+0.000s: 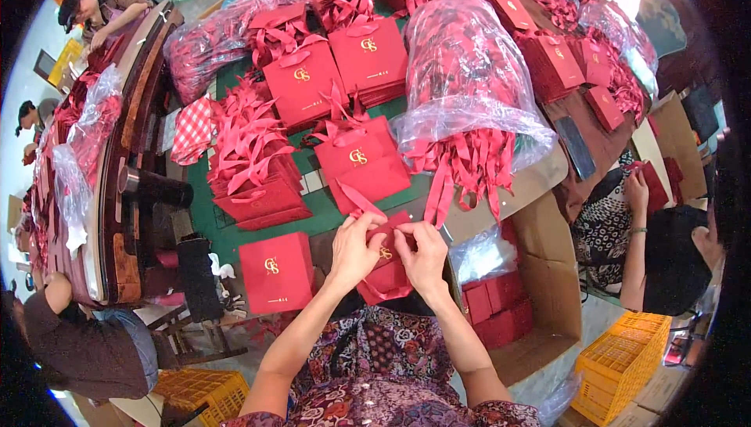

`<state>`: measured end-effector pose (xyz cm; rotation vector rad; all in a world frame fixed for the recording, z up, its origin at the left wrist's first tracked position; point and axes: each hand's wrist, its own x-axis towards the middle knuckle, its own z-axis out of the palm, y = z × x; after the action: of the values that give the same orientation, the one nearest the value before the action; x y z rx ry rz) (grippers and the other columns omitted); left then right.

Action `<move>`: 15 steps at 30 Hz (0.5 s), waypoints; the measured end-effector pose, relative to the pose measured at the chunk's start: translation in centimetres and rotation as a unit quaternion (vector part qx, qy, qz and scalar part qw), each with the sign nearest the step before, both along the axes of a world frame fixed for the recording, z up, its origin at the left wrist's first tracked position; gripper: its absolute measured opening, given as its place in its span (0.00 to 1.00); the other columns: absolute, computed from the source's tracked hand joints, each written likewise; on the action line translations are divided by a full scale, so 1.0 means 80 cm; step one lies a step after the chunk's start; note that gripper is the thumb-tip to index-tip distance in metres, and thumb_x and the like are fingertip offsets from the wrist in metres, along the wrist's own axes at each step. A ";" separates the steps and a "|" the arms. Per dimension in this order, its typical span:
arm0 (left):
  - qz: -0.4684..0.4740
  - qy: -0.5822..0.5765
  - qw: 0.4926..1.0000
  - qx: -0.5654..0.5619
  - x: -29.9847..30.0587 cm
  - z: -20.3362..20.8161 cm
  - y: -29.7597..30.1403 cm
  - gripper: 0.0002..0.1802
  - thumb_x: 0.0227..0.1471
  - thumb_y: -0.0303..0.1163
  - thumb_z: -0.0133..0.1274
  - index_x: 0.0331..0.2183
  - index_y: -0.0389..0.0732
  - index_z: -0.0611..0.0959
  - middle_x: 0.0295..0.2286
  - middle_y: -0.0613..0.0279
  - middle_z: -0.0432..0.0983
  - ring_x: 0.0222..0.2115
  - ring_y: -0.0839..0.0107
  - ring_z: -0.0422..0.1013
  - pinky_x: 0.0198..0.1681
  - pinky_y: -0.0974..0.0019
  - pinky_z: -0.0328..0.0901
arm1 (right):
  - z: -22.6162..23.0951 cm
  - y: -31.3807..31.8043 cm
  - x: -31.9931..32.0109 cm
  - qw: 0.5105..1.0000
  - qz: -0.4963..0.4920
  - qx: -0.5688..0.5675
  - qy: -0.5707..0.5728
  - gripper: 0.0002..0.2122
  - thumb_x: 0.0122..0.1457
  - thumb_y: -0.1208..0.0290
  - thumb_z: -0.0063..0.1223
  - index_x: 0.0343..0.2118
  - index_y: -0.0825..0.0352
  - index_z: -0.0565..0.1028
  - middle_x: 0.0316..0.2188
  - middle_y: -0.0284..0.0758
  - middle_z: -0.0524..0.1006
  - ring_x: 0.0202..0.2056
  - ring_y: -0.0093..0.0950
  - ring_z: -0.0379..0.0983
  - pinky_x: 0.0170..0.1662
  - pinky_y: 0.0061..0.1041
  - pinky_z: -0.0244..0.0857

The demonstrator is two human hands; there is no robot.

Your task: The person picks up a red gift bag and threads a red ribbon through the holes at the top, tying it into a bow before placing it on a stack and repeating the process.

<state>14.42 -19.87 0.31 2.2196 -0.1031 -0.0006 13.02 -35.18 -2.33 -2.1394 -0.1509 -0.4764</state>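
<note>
A small red paper gift bag [385,277] with a gold emblem lies at the table's near edge, in front of my body. My left hand [356,251] pinches at its upper left, where a red ribbon [361,198] sticks out beyond the fingers. My right hand [422,256] has its fingertips closed on the bag's upper right; the fingers hide the exact grip. Just left lies a flat red bag [274,273] without a visible ribbon. Beyond my hands sits a ribboned red bag [363,162]. A clear plastic sack [469,59] spills red ribbons toward my right hand.
Stacked ribboned bags [262,204] stand on the green mat [227,248] at left. A cardboard box [557,286] with red packs is at my right. Yellow crates [622,364] stand lower right. Several people work around, including one person's arm [637,231] at right.
</note>
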 end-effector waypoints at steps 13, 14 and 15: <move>0.035 -0.024 0.999 -0.012 -0.018 -0.002 -0.016 0.11 0.49 0.26 0.58 0.37 0.42 0.82 0.31 0.58 0.81 0.36 0.57 0.74 0.42 0.57 0.67 | 0.017 0.002 -0.001 0.998 0.019 -0.053 0.020 0.06 0.52 0.76 0.61 0.31 0.66 0.74 0.27 0.39 0.75 0.30 0.40 0.73 0.33 0.38 0.68; 0.040 -0.024 0.999 -0.021 -0.018 -0.001 -0.018 0.10 0.49 0.25 0.58 0.37 0.42 0.82 0.31 0.57 0.81 0.36 0.57 0.74 0.41 0.57 0.68 | 0.017 0.002 -0.001 0.998 0.013 -0.052 0.013 0.06 0.52 0.76 0.61 0.32 0.66 0.74 0.27 0.39 0.75 0.30 0.40 0.74 0.33 0.38 0.68; 0.043 -0.013 0.999 -0.031 -0.018 0.001 -0.017 0.09 0.50 0.26 0.57 0.37 0.41 0.82 0.31 0.56 0.81 0.36 0.56 0.75 0.41 0.56 0.68 | 0.015 0.000 -0.001 0.999 0.022 -0.049 0.002 0.07 0.52 0.76 0.61 0.34 0.66 0.75 0.28 0.39 0.76 0.31 0.40 0.74 0.34 0.38 0.68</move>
<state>13.00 -21.27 0.37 2.1605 -0.0229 0.0783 12.91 -35.18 -1.12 -2.2280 -0.2219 -0.4478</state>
